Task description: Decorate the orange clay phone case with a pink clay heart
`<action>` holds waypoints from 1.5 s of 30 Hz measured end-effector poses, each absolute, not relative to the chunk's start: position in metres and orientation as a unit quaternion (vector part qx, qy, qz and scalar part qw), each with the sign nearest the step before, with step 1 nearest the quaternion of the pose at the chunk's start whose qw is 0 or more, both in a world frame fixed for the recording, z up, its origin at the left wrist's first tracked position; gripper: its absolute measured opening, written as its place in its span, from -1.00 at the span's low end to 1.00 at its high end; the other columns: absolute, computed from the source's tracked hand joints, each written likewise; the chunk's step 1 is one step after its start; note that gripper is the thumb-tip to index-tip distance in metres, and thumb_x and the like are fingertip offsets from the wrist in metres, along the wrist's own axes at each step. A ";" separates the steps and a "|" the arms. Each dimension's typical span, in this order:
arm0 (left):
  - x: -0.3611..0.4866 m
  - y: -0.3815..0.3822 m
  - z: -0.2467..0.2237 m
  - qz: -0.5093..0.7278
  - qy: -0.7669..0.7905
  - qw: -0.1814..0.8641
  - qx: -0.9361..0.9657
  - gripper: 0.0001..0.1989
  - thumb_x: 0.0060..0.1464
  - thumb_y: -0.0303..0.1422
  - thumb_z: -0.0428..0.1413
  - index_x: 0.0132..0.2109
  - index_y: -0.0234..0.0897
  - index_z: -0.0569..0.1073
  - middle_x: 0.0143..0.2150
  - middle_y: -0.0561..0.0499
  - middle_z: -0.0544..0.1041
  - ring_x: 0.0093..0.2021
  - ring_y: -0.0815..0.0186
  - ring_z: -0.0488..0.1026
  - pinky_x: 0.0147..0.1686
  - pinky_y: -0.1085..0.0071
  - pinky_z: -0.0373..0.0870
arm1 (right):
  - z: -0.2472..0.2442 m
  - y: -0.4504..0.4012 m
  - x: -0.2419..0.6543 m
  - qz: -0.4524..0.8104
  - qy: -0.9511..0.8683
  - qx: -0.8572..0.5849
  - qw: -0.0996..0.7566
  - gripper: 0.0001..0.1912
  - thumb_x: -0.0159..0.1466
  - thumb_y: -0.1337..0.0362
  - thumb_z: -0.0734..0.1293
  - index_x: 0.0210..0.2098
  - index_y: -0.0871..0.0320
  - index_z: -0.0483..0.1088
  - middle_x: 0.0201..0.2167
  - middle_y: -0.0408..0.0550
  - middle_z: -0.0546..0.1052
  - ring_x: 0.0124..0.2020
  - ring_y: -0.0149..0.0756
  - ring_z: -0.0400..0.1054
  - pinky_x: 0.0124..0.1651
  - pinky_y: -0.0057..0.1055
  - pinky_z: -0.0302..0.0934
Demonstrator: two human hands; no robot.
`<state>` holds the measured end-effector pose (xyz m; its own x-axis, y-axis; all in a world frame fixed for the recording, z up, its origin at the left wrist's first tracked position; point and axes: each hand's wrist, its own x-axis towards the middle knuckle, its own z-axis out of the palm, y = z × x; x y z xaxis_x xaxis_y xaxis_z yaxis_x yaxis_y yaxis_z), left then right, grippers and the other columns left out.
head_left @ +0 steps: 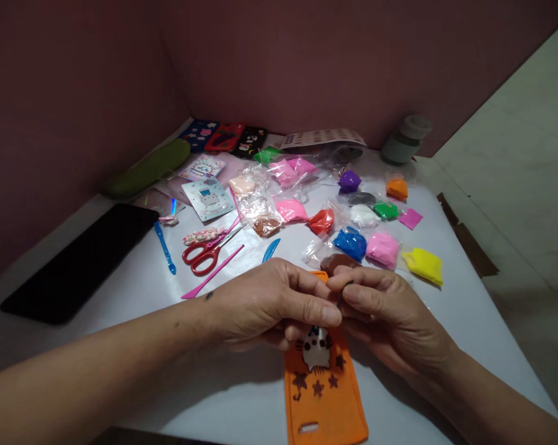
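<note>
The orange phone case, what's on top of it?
On the orange phone case sit a grey-and-white clay cat and brown stars. The left hand and right hand cover its upper end, hiding what lies there.

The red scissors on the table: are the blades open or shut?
Shut. The red scissors lie flat on the white table, blades together in one line, beyond the left hand.

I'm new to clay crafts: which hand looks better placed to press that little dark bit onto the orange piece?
Probably the right hand: its fingertips pinch the dark clay bit directly above the orange phone case. The left hand mostly steadies alongside.
</note>
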<state>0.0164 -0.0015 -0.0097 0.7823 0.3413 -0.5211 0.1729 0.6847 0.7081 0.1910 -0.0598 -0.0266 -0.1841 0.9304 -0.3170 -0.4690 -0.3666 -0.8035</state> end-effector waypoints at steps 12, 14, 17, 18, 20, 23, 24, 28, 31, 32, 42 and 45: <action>0.018 -0.004 -0.011 0.077 0.322 0.851 0.407 -0.70 -0.08 -0.22 0.30 -0.52 -0.33 0.41 -0.75 0.20 0.14 -0.71 0.54 -0.06 -0.65 0.44 -0.26 | -0.027 -0.059 0.185 0.699 -0.281 -0.415 0.510 -0.82 -0.13 0.28 0.60 -0.54 0.11 0.57 -0.56 -0.17 0.46 -0.49 -0.45 0.29 -0.44 -0.53 0.23; 0.018 -0.004 -0.011 0.078 0.327 0.846 0.414 -0.70 -0.05 -0.23 0.28 -0.52 -0.34 0.41 -0.75 0.20 0.14 -0.72 0.55 -0.06 -0.66 0.44 -0.27 | -0.025 -0.059 0.185 0.703 -0.284 -0.408 0.509 -0.83 -0.12 0.30 0.59 -0.52 0.11 0.59 -0.55 -0.16 0.47 -0.54 -0.48 0.28 -0.47 -0.53 0.22; 0.018 -0.003 -0.011 0.085 0.329 0.847 0.409 -0.72 -0.04 -0.25 0.28 -0.52 -0.33 0.41 -0.75 0.20 0.13 -0.71 0.54 -0.05 -0.66 0.44 -0.27 | -0.024 -0.060 0.186 0.709 -0.288 -0.401 0.505 -0.81 -0.08 0.31 0.58 -0.43 0.14 0.62 -0.53 -0.15 0.49 -0.62 -0.57 0.18 -0.55 -0.57 0.16; 0.018 -0.003 -0.011 0.087 0.328 0.848 0.407 -0.73 -0.05 -0.26 0.28 -0.52 -0.33 0.42 -0.75 0.20 0.13 -0.71 0.54 -0.04 -0.65 0.43 -0.27 | -0.024 -0.060 0.187 0.709 -0.288 -0.399 0.505 -0.81 -0.07 0.30 0.57 -0.42 0.15 0.62 -0.54 -0.15 0.49 -0.64 -0.59 0.16 -0.56 -0.59 0.14; 0.019 -0.003 -0.011 0.089 0.327 0.851 0.402 -0.74 -0.07 -0.28 0.29 -0.50 -0.34 0.43 -0.74 0.20 0.14 -0.71 0.54 -0.03 -0.65 0.43 -0.27 | -0.024 -0.060 0.187 0.708 -0.287 -0.399 0.507 -0.83 -0.05 0.28 0.57 -0.43 0.15 0.63 -0.57 -0.16 0.46 -0.64 -0.60 0.15 -0.57 -0.60 0.13; 0.019 -0.003 -0.013 0.091 0.329 0.851 0.399 -0.76 -0.09 -0.30 0.30 -0.49 -0.35 0.44 -0.74 0.21 0.13 -0.70 0.54 -0.03 -0.64 0.44 -0.27 | -0.026 -0.059 0.187 0.706 -0.285 -0.400 0.511 -0.84 -0.08 0.27 0.58 -0.49 0.15 0.62 -0.60 -0.18 0.43 -0.60 -0.57 0.19 -0.54 -0.61 0.15; 0.019 -0.003 -0.013 0.090 0.328 0.852 0.398 -0.77 -0.09 -0.30 0.30 -0.47 -0.35 0.45 -0.74 0.21 0.13 -0.70 0.54 -0.02 -0.64 0.44 -0.27 | -0.026 -0.059 0.187 0.706 -0.284 -0.399 0.511 -0.84 -0.09 0.27 0.59 -0.50 0.14 0.61 -0.61 -0.19 0.42 -0.59 -0.56 0.21 -0.52 -0.61 0.16; 0.018 -0.003 -0.015 0.087 0.322 0.853 0.402 -0.78 -0.08 -0.30 0.30 -0.45 -0.37 0.47 -0.73 0.21 0.15 -0.70 0.55 -0.03 -0.65 0.45 -0.26 | -0.026 -0.060 0.188 0.717 -0.282 -0.393 0.502 -0.81 -0.10 0.25 0.60 -0.48 0.14 0.62 -0.60 -0.19 0.43 -0.61 -0.59 0.18 -0.53 -0.63 0.14; 0.018 -0.002 -0.014 0.091 0.317 0.850 0.410 -0.77 -0.05 -0.28 0.28 -0.46 -0.38 0.49 -0.75 0.20 0.15 -0.71 0.55 -0.05 -0.66 0.45 -0.26 | -0.026 -0.061 0.189 0.722 -0.280 -0.384 0.503 -0.72 0.01 0.16 0.54 -0.31 0.17 0.63 -0.63 -0.19 0.36 -0.62 -0.57 0.12 -0.60 -0.64 0.07; 0.018 -0.002 -0.013 0.093 0.310 0.852 0.412 -0.77 -0.02 -0.27 0.26 -0.44 -0.38 0.50 -0.75 0.20 0.16 -0.72 0.55 -0.06 -0.66 0.45 -0.27 | -0.026 -0.061 0.190 0.721 -0.280 -0.381 0.507 -0.69 0.05 0.13 0.51 -0.27 0.20 0.62 -0.64 -0.19 0.33 -0.61 -0.55 0.11 -0.61 -0.63 0.06; 0.016 -0.003 -0.020 0.101 0.313 0.853 0.406 -0.74 0.07 -0.25 0.20 -0.42 -0.39 0.46 -0.69 0.19 0.18 -0.70 0.55 -0.06 -0.66 0.46 -0.25 | -0.028 -0.062 0.191 0.741 -0.229 -0.403 0.486 -0.69 -0.02 0.27 0.56 -0.25 0.19 0.62 -0.69 -0.22 0.35 -0.65 -0.63 0.11 -0.53 -0.68 0.10; 0.018 -0.004 -0.018 0.105 0.306 0.856 0.402 -0.71 0.06 -0.27 0.20 -0.51 -0.35 0.38 -0.71 0.20 0.15 -0.71 0.56 -0.03 -0.67 0.48 -0.26 | -0.029 -0.061 0.190 0.737 -0.241 -0.400 0.489 -0.75 -0.02 0.28 0.56 -0.30 0.16 0.63 -0.72 -0.23 0.34 -0.68 -0.65 0.09 -0.58 -0.69 0.04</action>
